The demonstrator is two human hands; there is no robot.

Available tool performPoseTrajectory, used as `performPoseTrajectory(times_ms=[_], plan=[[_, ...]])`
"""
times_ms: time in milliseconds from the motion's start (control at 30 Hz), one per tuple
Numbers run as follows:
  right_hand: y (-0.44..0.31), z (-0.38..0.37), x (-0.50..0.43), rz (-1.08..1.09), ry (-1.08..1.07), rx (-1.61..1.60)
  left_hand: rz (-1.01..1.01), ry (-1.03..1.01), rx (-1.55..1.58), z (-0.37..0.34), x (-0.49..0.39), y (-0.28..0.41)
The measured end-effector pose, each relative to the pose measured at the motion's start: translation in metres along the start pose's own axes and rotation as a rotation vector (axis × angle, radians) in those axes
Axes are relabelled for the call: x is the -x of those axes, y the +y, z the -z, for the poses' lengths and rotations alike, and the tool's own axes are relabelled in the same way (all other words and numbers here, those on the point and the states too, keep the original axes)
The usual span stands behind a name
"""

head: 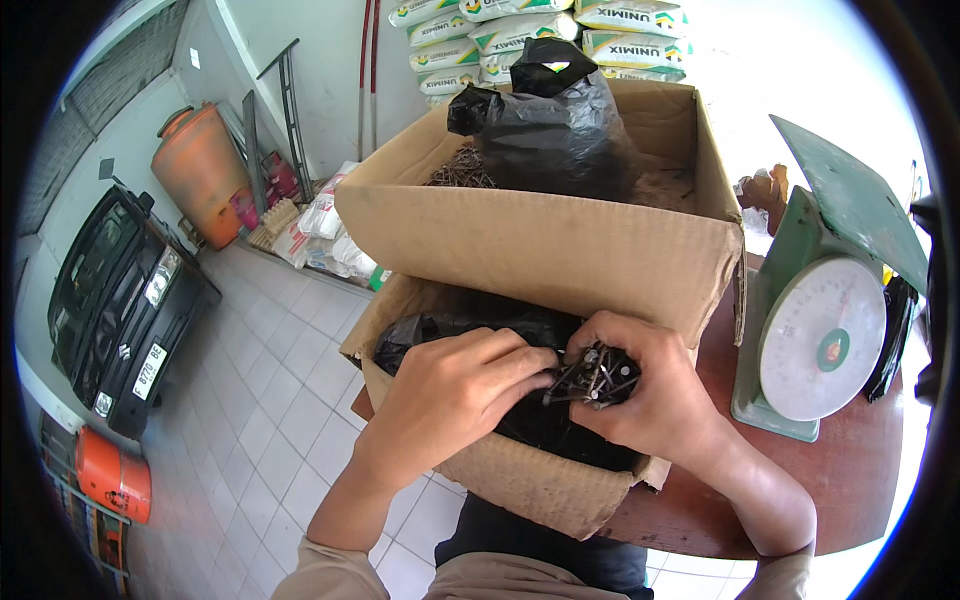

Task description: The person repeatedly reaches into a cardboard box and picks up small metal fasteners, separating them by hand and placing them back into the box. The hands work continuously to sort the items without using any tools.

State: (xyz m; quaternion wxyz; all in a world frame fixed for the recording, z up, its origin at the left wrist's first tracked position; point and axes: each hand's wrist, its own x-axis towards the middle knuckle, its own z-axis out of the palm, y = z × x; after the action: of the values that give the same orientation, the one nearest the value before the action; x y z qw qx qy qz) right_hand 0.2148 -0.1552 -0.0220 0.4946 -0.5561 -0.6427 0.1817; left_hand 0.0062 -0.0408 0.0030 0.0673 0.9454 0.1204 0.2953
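Note:
A bunch of metal nails [596,375] is gripped in my right hand [660,382], heads and shanks pointing several ways. My left hand [472,382] comes in from the other side, its fingertips at the edge of the bunch. Whether those fingertips pinch a nail is hidden. Both hands are over the lower cardboard box [532,480], which is lined with black plastic [427,330]. Behind and above it stands a larger cardboard box [540,236], holding a knotted black plastic bag [555,127] and a heap of loose nails [465,166].
A green dial scale [821,337] with a tilted flat pan [855,195] stands on the brown table [780,480] at right. Stacked sacks [517,34] line the wall behind. Left, beyond the tiled floor [270,390], are a dark vehicle [120,307] and an orange tank [201,172].

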Motion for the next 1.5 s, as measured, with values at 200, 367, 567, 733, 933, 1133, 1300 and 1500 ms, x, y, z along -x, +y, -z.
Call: performPoseTrajectory(times_ms=[200,367,567,733,933,1133,1300,1500], plan=[[-0.003,0.003,-0.001,-0.052,-0.022,-0.049,0.022,0.018,-0.086,0.0,0.0,0.0],[-0.007,0.005,-0.001,-0.114,-0.049,-0.024,0.088,0.033,-0.202,0.011,0.005,0.002],[-0.004,0.007,-0.001,-0.115,-0.106,0.003,0.289,0.083,-0.303,0.039,0.021,-0.005],[-0.003,0.01,-0.002,-0.076,-0.156,-0.035,0.363,-0.039,-0.296,0.046,0.023,-0.017],[-0.005,0.011,-0.002,-0.074,-0.178,-0.079,0.062,-0.048,-0.03,0.01,0.013,-0.007],[-0.001,0.01,-0.002,-0.039,-0.138,-0.104,-0.019,-0.028,-0.033,0.005,0.004,-0.003],[0.002,0.009,-0.003,-0.064,-0.126,-0.112,-0.051,-0.019,-0.102,0.015,0.003,0.001],[0.0,0.013,-0.005,-0.096,-0.213,-0.14,-0.034,-0.044,-0.144,0.026,0.005,0.001]])
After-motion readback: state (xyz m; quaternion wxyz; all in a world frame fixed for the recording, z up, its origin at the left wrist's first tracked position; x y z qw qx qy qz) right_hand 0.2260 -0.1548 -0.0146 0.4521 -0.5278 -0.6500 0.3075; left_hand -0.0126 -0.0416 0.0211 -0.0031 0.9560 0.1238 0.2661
